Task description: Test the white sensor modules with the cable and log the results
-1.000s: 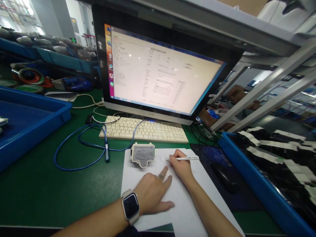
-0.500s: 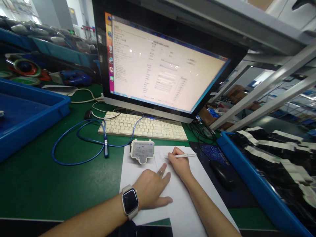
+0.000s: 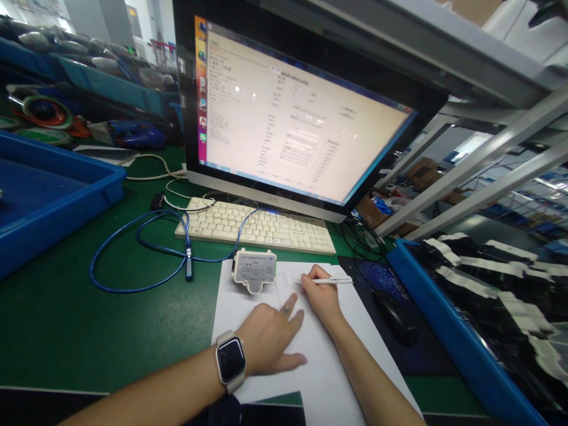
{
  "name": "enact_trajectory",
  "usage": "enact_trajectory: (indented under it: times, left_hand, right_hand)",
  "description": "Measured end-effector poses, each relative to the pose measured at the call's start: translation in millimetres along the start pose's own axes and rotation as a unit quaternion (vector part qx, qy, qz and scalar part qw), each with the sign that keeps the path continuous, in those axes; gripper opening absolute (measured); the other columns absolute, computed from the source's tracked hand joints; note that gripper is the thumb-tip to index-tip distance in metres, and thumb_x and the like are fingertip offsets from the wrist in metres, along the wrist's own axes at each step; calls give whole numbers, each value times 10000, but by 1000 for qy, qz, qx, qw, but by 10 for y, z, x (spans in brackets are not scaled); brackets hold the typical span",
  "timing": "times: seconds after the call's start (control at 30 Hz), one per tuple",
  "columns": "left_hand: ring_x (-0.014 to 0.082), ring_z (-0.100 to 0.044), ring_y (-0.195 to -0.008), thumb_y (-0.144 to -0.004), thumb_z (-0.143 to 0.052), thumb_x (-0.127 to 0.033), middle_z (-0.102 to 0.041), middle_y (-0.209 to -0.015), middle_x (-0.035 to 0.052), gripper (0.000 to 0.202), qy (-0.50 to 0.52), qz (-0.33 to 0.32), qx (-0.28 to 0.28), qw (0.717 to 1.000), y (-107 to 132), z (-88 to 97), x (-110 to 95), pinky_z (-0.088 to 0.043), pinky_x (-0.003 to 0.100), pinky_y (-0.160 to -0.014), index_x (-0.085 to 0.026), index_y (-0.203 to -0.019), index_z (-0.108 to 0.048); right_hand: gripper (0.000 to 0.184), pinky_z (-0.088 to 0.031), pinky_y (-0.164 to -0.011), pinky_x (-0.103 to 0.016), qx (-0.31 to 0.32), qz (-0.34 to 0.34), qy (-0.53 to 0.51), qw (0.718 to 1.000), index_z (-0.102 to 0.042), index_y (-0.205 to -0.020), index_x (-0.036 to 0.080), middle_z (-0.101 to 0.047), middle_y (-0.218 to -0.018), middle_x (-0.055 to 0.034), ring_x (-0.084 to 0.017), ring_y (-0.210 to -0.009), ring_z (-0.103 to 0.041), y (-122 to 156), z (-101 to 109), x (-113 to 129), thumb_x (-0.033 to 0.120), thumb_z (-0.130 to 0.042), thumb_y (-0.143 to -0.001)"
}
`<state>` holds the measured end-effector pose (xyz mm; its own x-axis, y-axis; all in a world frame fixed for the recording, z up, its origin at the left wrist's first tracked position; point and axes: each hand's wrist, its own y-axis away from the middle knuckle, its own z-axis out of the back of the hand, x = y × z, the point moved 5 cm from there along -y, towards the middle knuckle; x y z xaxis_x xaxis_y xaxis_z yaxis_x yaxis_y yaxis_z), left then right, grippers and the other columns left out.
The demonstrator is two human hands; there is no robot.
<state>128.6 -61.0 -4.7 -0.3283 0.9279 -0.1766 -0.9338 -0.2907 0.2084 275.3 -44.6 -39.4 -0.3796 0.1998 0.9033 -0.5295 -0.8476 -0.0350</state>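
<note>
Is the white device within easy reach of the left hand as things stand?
Probably yes: the left hand rests flat on the paper just below the white device, with only bare sheet between.

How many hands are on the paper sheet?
2: left hand flat on the paper near the white device; right hand beside it, holding a pen. No other hands in view.

Both bare forearms are stretching forward and angling in toward each other, the left hand [image 3: 270,337] lying palm down with fingers spread and thumb sticking out sideways, while the right hand [image 3: 322,296] just beyond it is curling its fingers into a tight, pinching writing grip.
</note>
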Motion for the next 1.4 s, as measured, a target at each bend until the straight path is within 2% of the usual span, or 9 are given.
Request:
enact_trajectory:
  times: [0.4,0.8,0.97,1.13,1.2,1.23,1.33,1.4]
  left_hand:
    - [276,-625,-818,-823,-390,-633,-313,-1385,258,721,5,3,12,1000,0,5,0,-481,388,-618,-122,-1331,-383]
    - [288,-629,-827,-822,-407,-625,-325,-1381,255,722,5,1,10,1000,-9,4,5,-495,412,-618,-115,-1332,-374]
    - [300,-631,-821,-809,-426,-630,-342,-1374,247,728,9,3,2,1000,0,11,11,-498,420,-597,-118,-1325,-387]
    - [286,-634,-790,-799,-442,-633,-357,-1371,231,727,2,-2,-15,1000,11,-20,6,-500,426,-603,-121,-1315,-401]
    - [268,-633,-785,-811,-458,-600,-379,-1371,194,673,-6,-14,-45,999,34,26,9,-501,410,-591,-140,-1301,-416]
    - [251,-631,-781,-831,-464,-554,-406,-1362,165,607,-14,-17,-79,997,56,86,24,-500,393,-583,-152,-1285,-433]
    - [219,-600,-877,-871,-488,-393,-520,-1264,91,397,-50,26,-256,965,201,409,171,-494,364,-684,-168,-1197,-504]
    - [245,-542,-994,-822,-569,-378,-543,-1212,97,410,-78,88,-343,932,324,619,328,-453,397,-808,-157,-1165,-527]
  right_hand:
    - [239,-320,-511,-242,-12,12,3,1000,-328,-513,190,-397,-451,37,-110,-490,-381,-3,8,-23,285,-487,-663]
    - [234,-300,-526,-248,-24,12,-13,1000,-321,-520,185,-356,-485,39,-107,-519,-355,-1,24,-32,260,-491,-662]
    - [236,-279,-507,-244,-28,-5,-56,998,-333,-499,181,-343,-472,42,-98,-507,-342,-3,31,-19,251,-521,-623]
    - [237,-286,-442,-236,-61,-53,-156,984,-322,-503,193,-384,-412,48,-90,-425,-346,-54,57,-106,280,-517,-606]
    - [270,-238,-392,-219,-85,-79,-206,972,-303,-518,193,-379,-394,55,-76,-383,-310,-83,75,-158,305,-534,-599]
    - [292,-207,-373,-210,-95,-93,-232,964,-294,-526,192,-373,-388,60,-69,-367,-288,-97,82,-180,322,-546,-594]
    - [374,-152,-347,-183,-112,-128,-314,934,-257,-554,189,-338,-369,78,-50,-339,-241,-133,87,-212,373,-582,-565]
    - [413,-150,-342,-167,-108,-146,-363,914,-247,-568,187,-331,-366,84,-43,-336,-242,-150,82,-205,376,-613,-535]
